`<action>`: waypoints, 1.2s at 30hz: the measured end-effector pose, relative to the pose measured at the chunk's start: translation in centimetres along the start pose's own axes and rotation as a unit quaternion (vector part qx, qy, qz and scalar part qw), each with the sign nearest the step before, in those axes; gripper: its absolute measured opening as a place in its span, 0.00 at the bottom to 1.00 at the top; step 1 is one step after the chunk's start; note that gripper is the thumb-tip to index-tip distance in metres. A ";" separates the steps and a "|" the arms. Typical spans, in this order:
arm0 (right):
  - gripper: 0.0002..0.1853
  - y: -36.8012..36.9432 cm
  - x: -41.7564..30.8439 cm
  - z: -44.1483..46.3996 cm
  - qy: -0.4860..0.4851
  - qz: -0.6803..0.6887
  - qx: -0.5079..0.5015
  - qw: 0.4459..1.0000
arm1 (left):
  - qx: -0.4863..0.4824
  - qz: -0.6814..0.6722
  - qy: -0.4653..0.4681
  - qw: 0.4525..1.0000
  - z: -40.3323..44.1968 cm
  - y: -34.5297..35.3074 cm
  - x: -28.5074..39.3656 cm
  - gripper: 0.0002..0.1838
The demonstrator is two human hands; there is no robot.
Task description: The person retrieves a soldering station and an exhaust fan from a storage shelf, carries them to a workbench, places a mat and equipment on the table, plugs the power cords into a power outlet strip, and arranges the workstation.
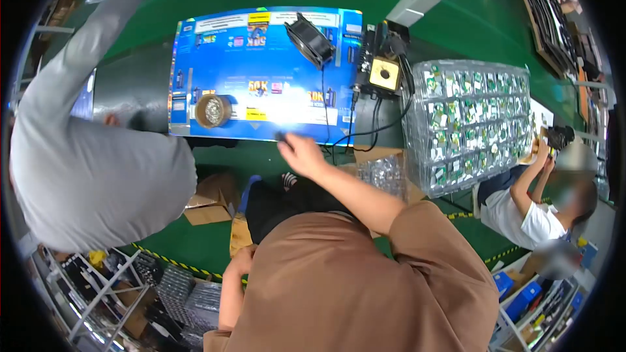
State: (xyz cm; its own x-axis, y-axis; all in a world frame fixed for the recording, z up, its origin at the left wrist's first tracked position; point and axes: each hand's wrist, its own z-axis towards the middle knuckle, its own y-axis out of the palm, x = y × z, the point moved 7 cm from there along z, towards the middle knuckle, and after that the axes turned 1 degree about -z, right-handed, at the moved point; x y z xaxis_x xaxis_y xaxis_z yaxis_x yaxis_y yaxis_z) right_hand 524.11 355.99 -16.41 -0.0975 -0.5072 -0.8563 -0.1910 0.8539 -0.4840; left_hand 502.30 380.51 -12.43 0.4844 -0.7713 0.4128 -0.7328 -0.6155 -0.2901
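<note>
My right hand (301, 155) is at the front edge of the blue printed sheet (225, 65) on the bench. Its fingers are closed on a small dark piece (280, 137), too small and blurred to identify. My left hand (242, 260) hangs low beside my waist, touching or close to my brown shirt; its fingers are mostly hidden. On the sheet, left of my right hand, stands a round brown tub (213, 111) with small shiny bits inside. A black fan (310, 39) stands tilted near the sheet's far edge, its cable running down toward the front.
Right of the sheet are a black soldering station with a yellow sponge tray (385, 73) and loose cables. Beyond it lies a clear tray (466, 124) of green circuit boards. A person in grey (104, 182) is close on the left; another person (541, 218) works at right. Cardboard boxes (212, 199) sit below.
</note>
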 end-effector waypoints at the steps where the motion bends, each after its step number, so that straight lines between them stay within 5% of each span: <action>1: 0.13 0.5 -0.9 -1.8 -0.033 0.005 -0.035 0.999 | -0.062 0.044 -0.027 0.997 1.1 0.4 -1.1 0.18; 3: 0.14 1.9 -2.3 -5.7 -0.096 0.012 -0.060 0.994 | -0.018 -0.071 -0.017 0.997 3.6 -0.1 -1.5 0.28; 4: 0.15 2.2 -2.9 -7.2 -0.128 0.011 -0.050 0.990 | 0.047 -0.060 0.106 0.991 5.3 -1.0 0.9 0.34; 5: 0.16 2.7 -2.8 -8.1 -0.047 0.056 -0.125 0.989 | 0.110 -0.050 0.227 0.966 6.6 -1.7 4.2 0.39; 8: 0.14 4.9 -1.0 -8.8 -0.009 0.237 -0.143 0.961 | 0.032 -0.096 0.239 0.966 9.8 -0.8 11.5 0.38; 11: 0.10 3.3 2.2 -9.2 0.093 0.290 -0.144 0.942 | -0.007 -0.231 0.217 0.948 12.8 0.5 11.7 0.27; 13: 0.13 1.6 4.3 -11.1 0.085 0.264 -0.112 0.954 | -0.021 -0.090 0.181 0.979 12.8 0.5 12.2 0.15; 16: 0.11 1.0 12.9 -15.5 0.121 0.098 -0.060 0.986 | 0.020 -0.085 0.177 0.980 13.0 -0.5 11.3 0.12; 18: 0.08 0.0 22.1 -17.7 0.350 0.191 0.034 0.917 | 0.044 -0.120 0.190 0.973 13.2 -1.5 10.4 0.10; 19: 0.09 -1.3 25.7 -17.4 0.270 0.014 0.106 0.957 | 0.048 -0.162 0.171 0.971 13.4 -2.0 10.0 0.10; 21: 0.11 -2.9 27.7 -15.4 0.322 0.094 0.180 0.925 | 0.062 -0.229 0.110 0.965 12.7 -3.1 9.8 0.13; 24: 0.16 -2.3 28.0 -10.3 0.324 0.077 0.074 0.940 | 0.090 -0.263 0.156 0.948 12.6 -4.2 8.7 0.16; 27: 0.18 0.9 33.0 -10.2 0.406 0.177 0.058 0.895 | 0.109 -0.303 0.114 0.940 11.7 -4.6 8.3 0.18; 30: 0.15 0.7 31.9 -11.9 0.380 0.124 0.004 0.917 | 0.117 -0.310 0.047 0.942 11.5 -4.7 6.6 0.18; 36: 0.22 -1.5 18.4 -14.5 0.395 0.260 -0.127 0.872 | 0.125 -0.393 0.040 0.910 13.7 -1.2 2.9 0.23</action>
State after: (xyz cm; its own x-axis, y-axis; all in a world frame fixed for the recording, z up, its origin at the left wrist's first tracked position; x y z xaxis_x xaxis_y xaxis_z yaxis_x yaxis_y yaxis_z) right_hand 508.39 343.70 -28.81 -0.8583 -0.0664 -0.5088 -0.1210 0.9898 0.0749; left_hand 511.16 376.82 -22.73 0.7691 -0.0690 0.6353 -0.0389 -0.9974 -0.0612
